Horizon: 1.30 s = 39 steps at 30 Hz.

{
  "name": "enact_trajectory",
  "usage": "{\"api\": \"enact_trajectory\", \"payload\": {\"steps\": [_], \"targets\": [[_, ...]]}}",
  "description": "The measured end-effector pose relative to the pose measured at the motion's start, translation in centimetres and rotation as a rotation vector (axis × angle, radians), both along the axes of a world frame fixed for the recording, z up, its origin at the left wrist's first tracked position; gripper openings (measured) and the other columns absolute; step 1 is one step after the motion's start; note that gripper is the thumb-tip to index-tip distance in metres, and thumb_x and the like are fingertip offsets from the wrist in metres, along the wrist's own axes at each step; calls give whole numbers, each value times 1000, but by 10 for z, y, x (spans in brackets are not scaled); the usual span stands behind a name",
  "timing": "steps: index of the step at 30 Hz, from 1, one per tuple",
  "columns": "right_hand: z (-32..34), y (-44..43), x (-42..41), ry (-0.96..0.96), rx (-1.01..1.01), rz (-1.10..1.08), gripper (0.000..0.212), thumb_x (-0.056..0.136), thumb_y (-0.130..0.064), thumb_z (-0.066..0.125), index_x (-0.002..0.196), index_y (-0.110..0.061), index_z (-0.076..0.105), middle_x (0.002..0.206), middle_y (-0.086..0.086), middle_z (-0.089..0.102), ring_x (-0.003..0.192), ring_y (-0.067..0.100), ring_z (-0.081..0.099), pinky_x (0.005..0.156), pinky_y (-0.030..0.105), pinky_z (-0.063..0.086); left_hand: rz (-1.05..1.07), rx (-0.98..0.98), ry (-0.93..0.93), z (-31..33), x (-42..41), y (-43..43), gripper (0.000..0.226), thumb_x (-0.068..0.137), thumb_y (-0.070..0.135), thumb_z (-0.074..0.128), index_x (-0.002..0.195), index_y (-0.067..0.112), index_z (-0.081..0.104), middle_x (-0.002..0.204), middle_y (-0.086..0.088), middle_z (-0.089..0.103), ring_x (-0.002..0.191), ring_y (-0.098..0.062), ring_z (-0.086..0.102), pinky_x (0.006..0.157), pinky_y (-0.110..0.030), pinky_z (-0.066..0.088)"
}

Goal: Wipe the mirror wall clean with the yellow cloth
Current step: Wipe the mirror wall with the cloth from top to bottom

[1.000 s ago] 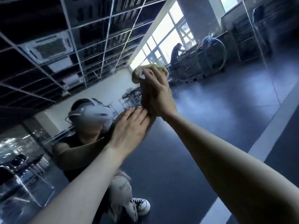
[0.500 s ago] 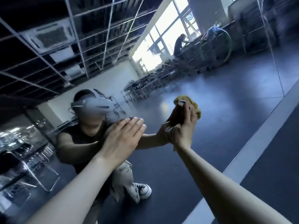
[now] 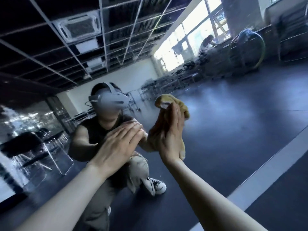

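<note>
Now right hand [image 3: 171, 135] flat, pressing yellow cloth [image 3: 181, 108] on mirror wall [image 3: 233, 122], long axis upright; left hand [image 3: 116, 145] flat, empty.

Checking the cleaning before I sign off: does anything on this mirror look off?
Yes. The mirror looks speckled and smeary at upper right, over the reflected windows, and at far left, breaking up the reflection. The left hand also lies bare and flat on the glass, which may leave prints.

The yellow cloth [image 3: 180, 107] is soft, nappy fabric, matt and crumpled under the right hand [image 3: 170, 135]. Behind the grip the mirror wall [image 3: 233, 124] is smooth, glossy glass; well above and to the right of the grip its sheen looks smeared and speckled.
</note>
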State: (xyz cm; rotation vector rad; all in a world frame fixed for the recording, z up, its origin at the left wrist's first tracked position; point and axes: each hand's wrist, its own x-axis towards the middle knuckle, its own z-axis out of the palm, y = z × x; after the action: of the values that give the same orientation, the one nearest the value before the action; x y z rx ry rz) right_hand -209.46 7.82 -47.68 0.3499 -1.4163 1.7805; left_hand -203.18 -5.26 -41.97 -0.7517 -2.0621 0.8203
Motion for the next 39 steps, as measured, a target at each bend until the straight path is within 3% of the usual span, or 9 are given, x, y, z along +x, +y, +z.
{"api": "enact_trajectory", "payload": {"steps": [3, 6, 9, 12, 17, 22, 27, 35, 39], "targets": [[-15, -30, 8, 100, 116, -52, 55, 95, -24, 54, 143, -6, 35, 147, 10, 38, 138, 24, 32, 112, 47, 27, -44, 123, 27, 9, 12, -9, 34, 86, 5, 37, 119, 3, 43, 127, -15, 49, 119, -30, 50, 101, -38, 40], [-53, -53, 23, 168, 319, 99, 79, 85, 8, 58, 149, -18, 20, 154, 3, 28, 143, 19, 23, 113, 46, 23, -116, 67, 36, 4, 19, -13, 32, 94, 4, 31, 123, 2, 45, 134, -13, 46, 124, -28, 47, 103, -40, 40], [-56, -43, 37, 218, 328, 205, 85, 83, 8, 57, 149, -24, 14, 154, -11, 19, 140, -1, 21, 114, 25, 24, -81, -44, 32, -3, 21, -10, 36, 86, 6, 43, 120, 6, 55, 122, -10, 62, 115, -21, 56, 98, -32, 38], [-45, -22, 37, 160, 333, 23, 49, 91, -23, 58, 132, -40, 38, 147, -18, 30, 114, -21, 42, 92, 3, 38, -24, -26, 3, 8, 16, 0, 34, 81, 13, 45, 111, 9, 60, 106, -9, 68, 96, -24, 66, 80, -33, 52], [-49, -20, 12, 83, 155, 10, 56, 89, 2, 54, 134, -32, 48, 149, -29, 17, 142, 12, 22, 114, 48, 24, 30, -128, -116, 44, 14, 4, 26, 77, 8, 45, 87, 7, 69, 87, -10, 65, 77, -28, 64, 58, -37, 54], [-55, -66, 47, 49, 128, 119, 53, 88, -28, 40, 140, -19, 40, 151, -9, 19, 144, 9, 9, 118, 23, 5, -24, 7, -116, 43, 35, -18, 32, 83, 13, 40, 92, 7, 70, 96, -12, 67, 82, -28, 61, 68, -37, 55], [-93, -98, 75, 112, 302, 146, 62, 84, -5, 42, 144, -19, 35, 154, 0, 20, 146, 15, 9, 117, 21, 2, 32, 61, -173, 7, 66, -70, 40, 94, 12, 34, 126, 30, 49, 107, -13, 61, 92, -36, 57, 83, -44, 51], [-8, -119, 74, 290, 263, 145, 59, 87, 6, 57, 140, -15, 41, 149, -2, 27, 142, 12, 16, 116, 19, 8, 104, -7, 25, 60, 103, -98, 58, 79, 4, 22, 120, 10, 64, 109, -19, 59, 93, -34, 46, 64, -46, 55], [55, -141, 89, 398, 327, 218, 44, 89, -12, 48, 133, -12, 53, 146, 9, 41, 140, 22, 28, 116, 25, 16, 159, 142, 258, 82, 127, -140, 53, 70, -12, 63, 120, 6, 62, 111, -20, 52, 90, -31, 37, 69, -43, 52]]}}
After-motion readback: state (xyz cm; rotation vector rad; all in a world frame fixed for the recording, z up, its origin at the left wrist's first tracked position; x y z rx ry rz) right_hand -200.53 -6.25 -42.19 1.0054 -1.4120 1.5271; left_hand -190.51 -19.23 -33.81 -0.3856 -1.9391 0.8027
